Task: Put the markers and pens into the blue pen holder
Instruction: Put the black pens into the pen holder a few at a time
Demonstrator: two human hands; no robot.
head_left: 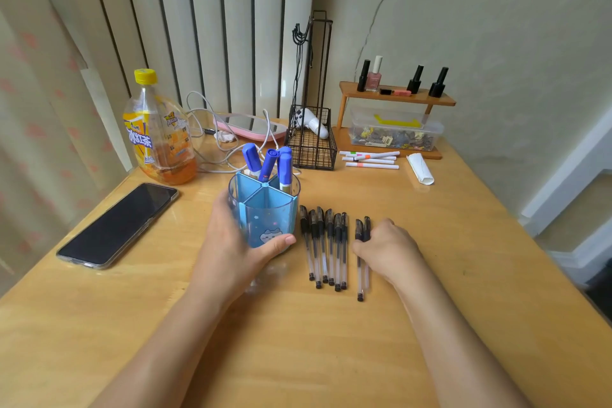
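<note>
Along the left edge of the wooden table (430,242) lies a dark phone (119,225), screen up. Behind it, near the far left corner, stands a plastic bottle (159,129) with a yellow cap and a little orange drink at the bottom; white cables (212,129) and a pink-rimmed mirror (251,126) lie beyond it. At the table's middle stands the blue pen holder (265,209), a translucent cup divided into compartments, with three blue markers (270,166) leaning in its rear compartments, caps up. The left hand (231,242) wraps around the holder from its left side, thumb pressed across the front wall. Just right of the holder, six black pens (326,245) lie side by side on the table, caps pointing away from the person. Slightly apart to their right lie two more pens (361,232); the right hand (387,248) rests over them with curled fingers touching their barrels, though whether they are gripped cannot be told. Toward the far edge stand a black wire basket (311,142), four white markers (371,159) lying flat, a rolled paper (420,169), and a wooden shelf (397,98) carrying nail polish bottles (374,76) above a clear box (394,132).
</note>
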